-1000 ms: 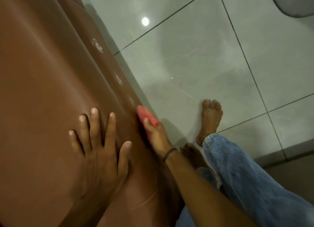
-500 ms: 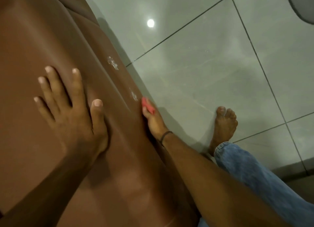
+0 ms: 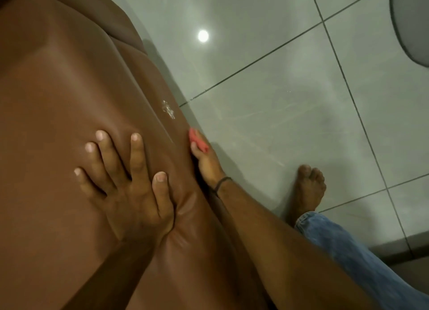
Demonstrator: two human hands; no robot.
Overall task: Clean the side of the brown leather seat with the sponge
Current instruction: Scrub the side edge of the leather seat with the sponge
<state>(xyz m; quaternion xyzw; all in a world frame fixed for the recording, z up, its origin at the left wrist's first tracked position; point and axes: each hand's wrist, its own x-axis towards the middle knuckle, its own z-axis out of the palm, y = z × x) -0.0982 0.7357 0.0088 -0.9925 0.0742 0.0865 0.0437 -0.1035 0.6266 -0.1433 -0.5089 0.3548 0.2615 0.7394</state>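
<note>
Sponge point(image 3: 197, 140) sat pinched in the right hand point(image 3: 207, 161) against the seat's point(image 3: 58, 101) side; left hand point(image 3: 126, 182) lay spread on top.

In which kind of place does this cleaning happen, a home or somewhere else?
Indoors, probably a home living room, though I cannot be sure. The signs: a padded brown leather seat, a glossy grey tiled floor reflecting a ceiling light, and the person's bare foot.

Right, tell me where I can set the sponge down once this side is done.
Bare leather on the seat top, beyond the left hand. Open floor tiles right of the right hand and sponge, ahead of the foot. Crowded along the seat's edge by both hands.
</note>
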